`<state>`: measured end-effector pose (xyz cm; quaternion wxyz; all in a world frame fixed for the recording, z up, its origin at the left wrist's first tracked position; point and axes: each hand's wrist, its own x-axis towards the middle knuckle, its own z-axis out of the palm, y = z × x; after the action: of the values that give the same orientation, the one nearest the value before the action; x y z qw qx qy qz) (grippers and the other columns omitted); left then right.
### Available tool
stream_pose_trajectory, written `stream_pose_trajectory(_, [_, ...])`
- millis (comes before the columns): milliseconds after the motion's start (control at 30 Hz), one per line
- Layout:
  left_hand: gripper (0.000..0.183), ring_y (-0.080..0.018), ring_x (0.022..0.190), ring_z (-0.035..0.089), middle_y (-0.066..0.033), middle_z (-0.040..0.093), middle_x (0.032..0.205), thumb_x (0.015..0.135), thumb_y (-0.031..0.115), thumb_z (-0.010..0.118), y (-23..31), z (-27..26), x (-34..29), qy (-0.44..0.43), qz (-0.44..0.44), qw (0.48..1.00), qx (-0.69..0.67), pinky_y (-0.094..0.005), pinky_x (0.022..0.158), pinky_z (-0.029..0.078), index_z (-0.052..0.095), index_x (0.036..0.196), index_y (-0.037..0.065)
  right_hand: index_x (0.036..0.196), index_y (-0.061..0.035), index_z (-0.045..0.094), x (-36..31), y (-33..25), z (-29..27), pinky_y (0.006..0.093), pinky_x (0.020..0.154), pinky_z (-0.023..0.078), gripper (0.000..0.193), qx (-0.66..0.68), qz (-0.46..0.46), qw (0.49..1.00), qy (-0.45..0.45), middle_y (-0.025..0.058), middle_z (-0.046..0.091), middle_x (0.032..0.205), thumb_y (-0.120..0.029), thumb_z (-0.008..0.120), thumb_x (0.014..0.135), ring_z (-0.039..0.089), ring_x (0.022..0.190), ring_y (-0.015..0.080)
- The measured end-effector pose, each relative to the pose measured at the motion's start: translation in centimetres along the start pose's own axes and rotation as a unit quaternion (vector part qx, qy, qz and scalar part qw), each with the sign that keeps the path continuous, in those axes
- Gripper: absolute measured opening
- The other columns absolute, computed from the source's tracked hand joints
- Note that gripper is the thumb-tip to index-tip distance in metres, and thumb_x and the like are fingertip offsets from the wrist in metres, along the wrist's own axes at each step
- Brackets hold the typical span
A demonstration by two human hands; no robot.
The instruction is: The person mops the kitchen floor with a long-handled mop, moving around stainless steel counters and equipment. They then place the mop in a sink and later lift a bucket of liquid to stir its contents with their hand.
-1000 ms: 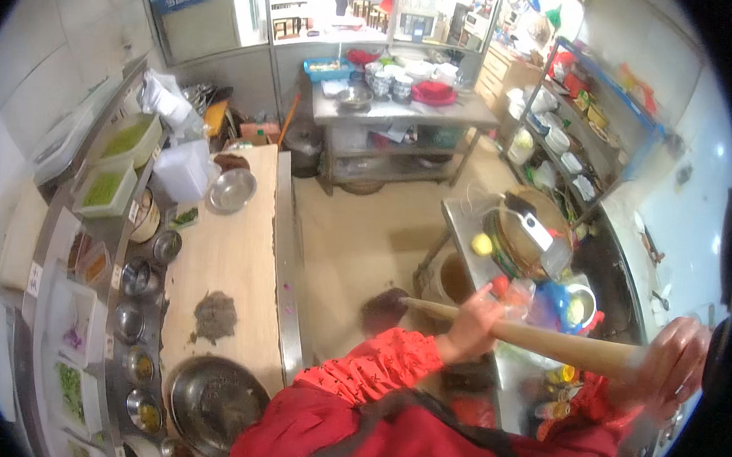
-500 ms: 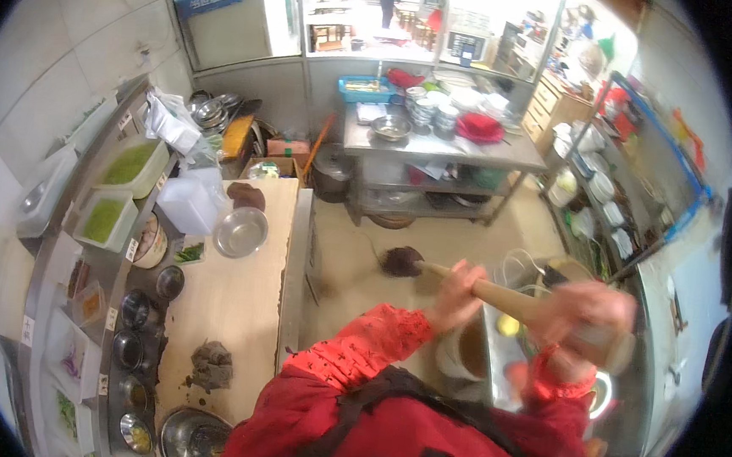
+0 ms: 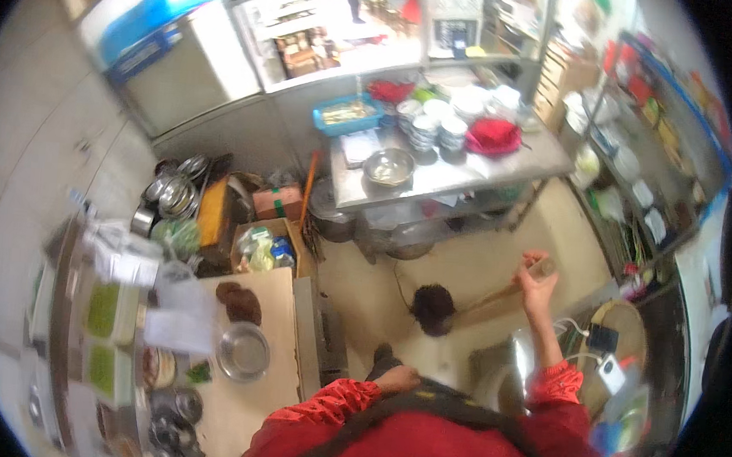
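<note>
Raised over the floor on the right, my right hand (image 3: 536, 279) is wrapped round the upper end of a wooden pole (image 3: 488, 298). Its lower end carries a dark, bushy head like a mop's (image 3: 432, 308), which rests on the tan floor. My left hand (image 3: 398, 380) is close in front of my body, off the pole. Its fingers are blurred and partly hidden, so I cannot see whether they are closed. A dark shoe (image 3: 382, 357) shows just past that hand.
A board-topped counter (image 3: 280, 367) on the left carries a steel bowl (image 3: 243, 352) and brown cloths (image 3: 239, 303). Ahead stands a steel table (image 3: 463, 180) with stacked bowls. At right are a rack (image 3: 642, 171) and a round board (image 3: 618, 331) with a charger and cables.
My left hand has let go of the pole and drawn back to my body. My right hand has moved forward, standing the pole more upright. The view has turned.
</note>
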<state>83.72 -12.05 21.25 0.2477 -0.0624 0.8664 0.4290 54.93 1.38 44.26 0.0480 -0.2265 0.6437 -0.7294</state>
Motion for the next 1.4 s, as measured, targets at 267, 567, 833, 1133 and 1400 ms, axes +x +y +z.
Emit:
stream_pose_trajectory(267, [0.05,-0.0244,0.106,0.058,-0.0096,0.064,0.115,0.099,0.046,0.04,-6.6,-9.2,9.5,-0.236,0.019,0.958,-0.165,-0.0371,0.091,0.044,0.06,0.123,0.007,0.094,-0.0026,0.058,5.4,10.1,4.6,0.0277,0.068,0.049,0.017,-0.157,0.065,0.983,0.073,0.0019,0.057,0.082,-0.002,0.064,0.079,0.057,0.074,0.0122])
stream_pose_trajectory(567, [0.047,-0.0196,0.112,0.056,-0.0078,0.062,0.121,0.097,0.042,0.048,-7.6,-19.9,18.1,-0.23,0.026,0.959,-0.163,-0.0334,0.093,0.043,0.057,0.129,0.008,0.093,-0.0015,0.058,9.0,18.0,-1.4,0.0283,0.062,0.048,0.017,-0.133,0.166,0.952,0.22,0.0023,0.059,0.078,-0.006,0.066,0.079,0.058,0.069,0.0113])
stream_pose_trajectory(833, [0.037,-0.0176,0.093,0.063,-0.0064,0.068,0.106,0.094,0.036,0.058,-5.4,-29.6,24.2,-0.147,-0.111,0.958,-0.22,-0.0324,0.08,0.048,0.066,0.117,0.008,0.091,-0.0003,0.059,16.7,23.1,-10.5,0.0295,0.059,0.047,0.015,-0.12,0.209,0.899,0.367,0.0042,0.061,0.075,-0.004,0.065,0.078,0.059,0.065,0.0133])
stream_pose_trajectory(1133, [0.024,-0.0225,0.08,0.066,-0.0111,0.068,0.085,0.086,0.024,0.062,-2.1,-40.0,44.8,-0.151,0.077,0.984,-0.05,-0.0346,0.073,0.051,0.067,0.099,0.005,0.084,0.0011,0.058,20.6,26.2,-16.9,0.0333,0.065,0.049,0.011,-0.158,0.218,0.782,0.563,0.0082,0.061,0.078,-0.001,0.062,0.074,0.062,0.07,0.0193])
stream_pose_trajectory(1400, [0.024,-0.0406,0.087,0.062,-0.0209,0.065,0.09,0.086,0.024,0.052,0.2,-43.6,54.7,-0.176,0.19,0.96,0.111,-0.0483,0.074,0.049,0.066,0.099,0.009,0.089,-0.0041,0.056,16.5,23.8,-14.8,0.0317,0.06,0.046,0.019,-0.088,0.218,0.684,0.691,0.0068,0.06,0.075,0.002,0.059,0.071,0.059,0.069,0.0187])
